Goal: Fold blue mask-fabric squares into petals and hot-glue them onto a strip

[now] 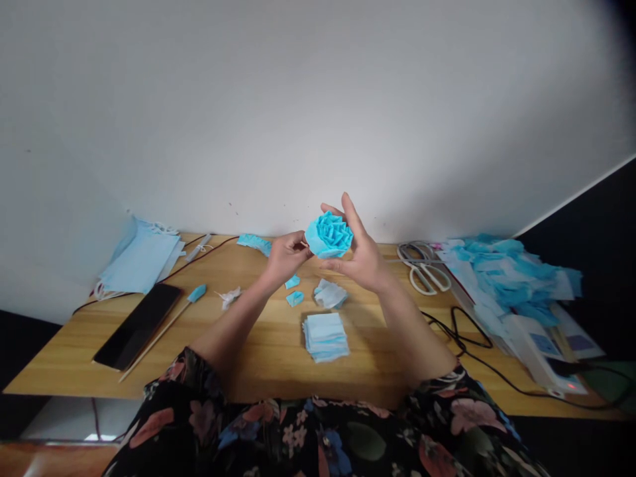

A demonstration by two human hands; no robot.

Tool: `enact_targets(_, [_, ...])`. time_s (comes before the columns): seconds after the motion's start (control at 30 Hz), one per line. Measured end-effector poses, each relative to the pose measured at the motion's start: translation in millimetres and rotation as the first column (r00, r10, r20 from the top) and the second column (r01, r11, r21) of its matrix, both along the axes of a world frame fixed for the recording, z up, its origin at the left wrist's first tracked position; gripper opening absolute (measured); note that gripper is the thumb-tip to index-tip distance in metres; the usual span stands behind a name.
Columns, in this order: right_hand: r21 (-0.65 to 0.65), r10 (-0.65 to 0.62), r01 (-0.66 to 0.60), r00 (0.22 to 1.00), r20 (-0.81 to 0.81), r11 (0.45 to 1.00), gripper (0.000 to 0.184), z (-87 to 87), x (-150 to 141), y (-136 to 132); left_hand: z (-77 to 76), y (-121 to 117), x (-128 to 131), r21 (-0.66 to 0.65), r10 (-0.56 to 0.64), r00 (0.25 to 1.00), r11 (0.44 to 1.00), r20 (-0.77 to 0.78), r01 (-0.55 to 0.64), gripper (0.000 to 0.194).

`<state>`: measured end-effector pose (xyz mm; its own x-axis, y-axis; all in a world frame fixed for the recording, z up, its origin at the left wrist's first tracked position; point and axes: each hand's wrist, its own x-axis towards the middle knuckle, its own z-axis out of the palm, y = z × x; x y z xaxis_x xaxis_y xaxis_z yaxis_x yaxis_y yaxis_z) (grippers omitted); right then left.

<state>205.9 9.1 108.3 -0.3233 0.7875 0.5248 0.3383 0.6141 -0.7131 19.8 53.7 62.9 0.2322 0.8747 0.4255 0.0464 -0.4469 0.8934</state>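
A bright blue fabric flower (330, 235) with layered, pointed petals is held up above the table, its open face towards me. My left hand (288, 255) pinches its left edge between thumb and fingers. Around its right side curves my right hand (362, 255), thumb below and fingers behind and above, the index finger stretched upward. Beneath my hands lie small blue folded pieces (295, 298), a crumpled pale piece (330, 293) and a stack of pale blue fabric squares (326, 336). The back of the flower is hidden.
On the left of the wooden table (278, 371) are flat face masks (142, 255), a black phone (138, 326) and a blue-tipped stick (159, 334). White-handled scissors (430, 278), a heap of blue fabric (517, 275), a white device (539, 354) and black cables (462, 334) occupy the right.
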Motion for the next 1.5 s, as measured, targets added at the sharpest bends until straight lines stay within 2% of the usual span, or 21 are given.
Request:
enact_targets(0.17, [-0.054,0.023,-0.025,0.999,-0.027,0.998,0.128,-3.9,-1,1,1.2,-1,1,0.062,0.022,0.996,0.998,-0.087,-0.017,0.011])
enact_targets(0.33, [-0.038,-0.048,0.049,0.998,0.03,0.998,0.098,-5.6,-7,0,-4.6,8,-1,0.201,0.09,0.989,0.977,-0.118,-0.065,0.007])
enact_targets(0.4, [-0.023,-0.056,0.057,0.997,0.045,0.998,0.094,-5.0,-8,1,-9.5,14,-3,0.229,0.121,0.987,0.969,-0.108,-0.094,0.007])
enact_targets(0.53, [0.061,-0.068,0.067,0.998,0.014,0.996,0.101,-0.3,1,5,-21.4,30,-11,0.089,0.226,0.974,0.971,-0.02,-0.223,0.008])
enact_targets(0.6, [0.085,-0.11,0.113,0.993,-0.032,0.99,0.096,3.1,9,5,-26.7,37,-14,0.007,0.291,0.955,0.956,0.058,-0.292,0.012])
enact_targets(0.77, [0.123,-0.199,0.211,0.974,-0.105,0.97,0.081,9.9,23,1,-34.0,56,-10,-0.073,0.321,0.933,0.947,0.161,-0.313,0.022])
enact_targets(0.9, [0.148,-0.218,0.232,0.971,-0.101,0.961,0.076,15.7,22,-7,-38.9,84,-2,-0.107,0.375,0.925,0.924,0.061,-0.367,0.012])
enact_targets(1.07, [0.141,-0.211,0.23,0.968,-0.138,0.963,0.079,22.9,22,-15,-51.7,115,8,-0.16,0.334,0.942,0.929,-0.022,-0.333,0.014])
enact_targets(1.2, [0.133,-0.201,0.218,0.971,-0.13,0.967,0.077,24.2,21,-16,-57.7,123,18,-0.177,0.302,0.952,0.935,-0.051,-0.306,0.014])
enact_targets(1.5, [0.125,-0.19,0.204,0.975,-0.112,0.971,0.073,23.6,19,-17,-52.0,132,28,-0.135,0.248,0.962,0.956,-0.11,-0.262,0.012])
